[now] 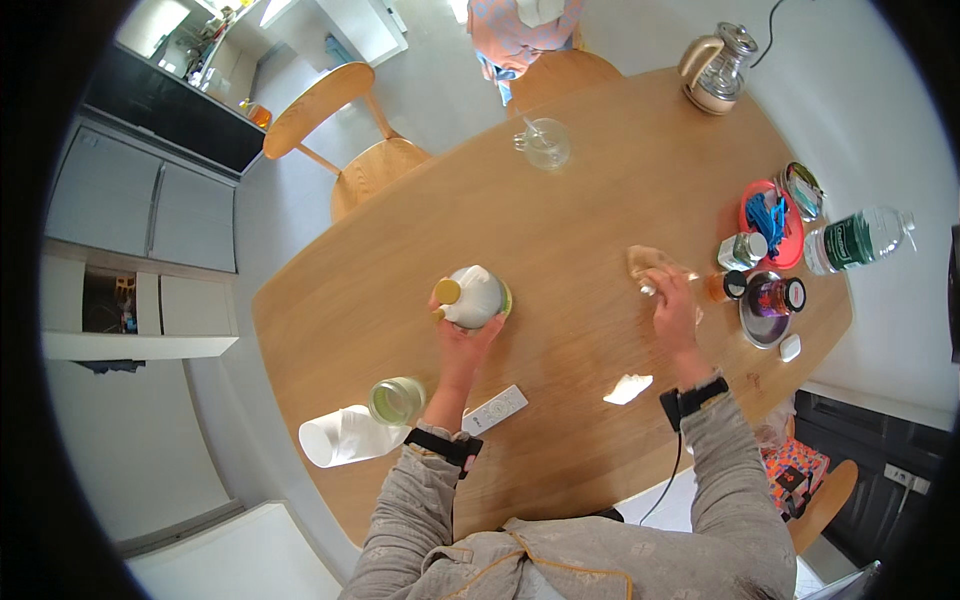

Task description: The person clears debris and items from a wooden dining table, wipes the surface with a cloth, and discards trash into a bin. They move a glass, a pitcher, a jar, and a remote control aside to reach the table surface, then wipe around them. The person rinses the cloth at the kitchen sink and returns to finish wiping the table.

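My left hand (466, 345) wraps around a white jug (480, 296) with gold-coloured fittings on its top and spout, standing on the wooden table (570, 217). To the right, my right hand (673, 311) grips a crumpled, tan see-through wrapper (649, 259) on the tabletop. Something small and white shows at its fingertips, too blurred to name. A crumpled white tissue (628, 389) lies nearer to me. Beside my left forearm are a white remote control (496, 410), a glass (396, 401) and a white paper roll (349, 437) on its side.
A glass cup (545, 144) and a glass kettle (720, 71) stand toward the far edge. Along the right are a red basket (787, 251), lidded jars (776, 298) on a metal tray (765, 330), and a plastic bottle (859, 240). A wooden chair (375, 165) stands beyond the table.
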The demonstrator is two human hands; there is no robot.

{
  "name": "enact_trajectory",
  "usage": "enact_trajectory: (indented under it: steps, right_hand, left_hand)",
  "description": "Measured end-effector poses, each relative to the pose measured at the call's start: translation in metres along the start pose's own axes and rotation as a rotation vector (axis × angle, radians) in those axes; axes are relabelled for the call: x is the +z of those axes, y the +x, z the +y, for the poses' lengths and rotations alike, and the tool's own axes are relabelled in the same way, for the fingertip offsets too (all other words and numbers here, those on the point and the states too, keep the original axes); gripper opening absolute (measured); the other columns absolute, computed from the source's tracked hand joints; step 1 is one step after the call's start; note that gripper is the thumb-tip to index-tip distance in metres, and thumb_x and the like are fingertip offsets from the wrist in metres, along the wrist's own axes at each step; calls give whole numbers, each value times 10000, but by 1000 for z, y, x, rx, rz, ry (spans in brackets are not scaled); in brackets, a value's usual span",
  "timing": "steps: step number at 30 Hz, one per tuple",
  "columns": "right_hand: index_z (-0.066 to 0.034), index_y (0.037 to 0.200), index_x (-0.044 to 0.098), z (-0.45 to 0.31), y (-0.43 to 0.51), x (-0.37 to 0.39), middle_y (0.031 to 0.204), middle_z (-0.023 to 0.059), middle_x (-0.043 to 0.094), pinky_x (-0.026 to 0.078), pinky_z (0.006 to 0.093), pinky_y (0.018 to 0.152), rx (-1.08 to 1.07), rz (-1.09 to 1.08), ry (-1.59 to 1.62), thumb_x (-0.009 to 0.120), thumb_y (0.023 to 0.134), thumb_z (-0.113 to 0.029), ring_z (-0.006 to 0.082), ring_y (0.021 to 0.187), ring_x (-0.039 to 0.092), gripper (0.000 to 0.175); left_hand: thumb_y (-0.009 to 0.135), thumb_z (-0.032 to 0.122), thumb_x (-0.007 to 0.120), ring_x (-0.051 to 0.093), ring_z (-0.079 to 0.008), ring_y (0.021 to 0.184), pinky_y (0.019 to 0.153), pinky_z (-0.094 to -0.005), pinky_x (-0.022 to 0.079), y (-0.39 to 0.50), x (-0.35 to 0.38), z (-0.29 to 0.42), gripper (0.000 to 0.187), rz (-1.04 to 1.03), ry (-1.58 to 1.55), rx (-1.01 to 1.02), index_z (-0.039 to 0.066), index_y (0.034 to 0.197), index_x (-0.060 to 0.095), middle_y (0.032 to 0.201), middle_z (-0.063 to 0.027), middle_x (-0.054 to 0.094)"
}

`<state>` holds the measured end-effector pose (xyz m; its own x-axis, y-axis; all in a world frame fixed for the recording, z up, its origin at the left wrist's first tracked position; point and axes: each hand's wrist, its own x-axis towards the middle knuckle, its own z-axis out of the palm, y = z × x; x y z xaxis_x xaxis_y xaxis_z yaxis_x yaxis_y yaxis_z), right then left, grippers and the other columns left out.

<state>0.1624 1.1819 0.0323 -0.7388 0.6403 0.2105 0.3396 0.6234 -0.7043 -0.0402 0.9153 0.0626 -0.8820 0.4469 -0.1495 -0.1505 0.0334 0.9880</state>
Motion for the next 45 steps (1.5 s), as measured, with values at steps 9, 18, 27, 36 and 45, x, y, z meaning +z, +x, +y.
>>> enact_trajectory:
  steps: [9, 18, 27, 36, 45]
  right_hand:
    - [-115, 1056, 697, -42, -91, 37, 1181, 124, 658, 468, 433, 988, -225, -352, 185, 563, 741, 103, 334, 1182, 573, 405]
    - [-100, 1194, 661, 9, -154, -49, 1274, 148, 598, 381, 430, 1060, 386, 113, -142, 529, 801, 80, 337, 1262, 498, 452]
    - [-143, 1333, 582, -77, -226, 25, 1424, 162, 457, 263, 542, 1101, 59, -218, -98, 664, 873, -205, 399, 1314, 377, 471]
    - [-162, 1161, 647, -76, -129, 70, 1279, 120, 567, 348, 515, 1033, 3, -44, -3, 691, 818, -87, 353, 1123, 512, 354]
    - [-172, 1138, 663, -101, -133, 128, 1334, 61, 585, 350, 476, 1038, -333, -401, -5, 623, 733, 14, 318, 1174, 520, 447]
  left_hand:
    - [744, 68, 821, 536, -245, 1203, 987, -377, 494, 15, 42, -7, 830, -103, 119, 33, 59, 1395, 306, 1349, -123, 451]
    - [750, 189, 866, 371, -288, 1351, 1104, -435, 372, 1, 148, -19, 975, -283, 231, 226, 59, 1489, 242, 1415, -154, 356]
    - [749, 329, 830, 361, -342, 1324, 1096, -500, 293, -94, 11, -31, 913, -337, 759, 195, 55, 1459, 326, 1428, -157, 357]
    - [672, 274, 842, 435, -284, 1249, 1055, -481, 261, -147, -74, -46, 816, -287, 1269, 198, 106, 1370, 455, 1294, -112, 485]
    - [673, 207, 809, 523, -283, 1052, 925, -446, 347, -173, -100, -40, 518, -250, 1202, 258, 112, 1130, 585, 1067, -81, 577]
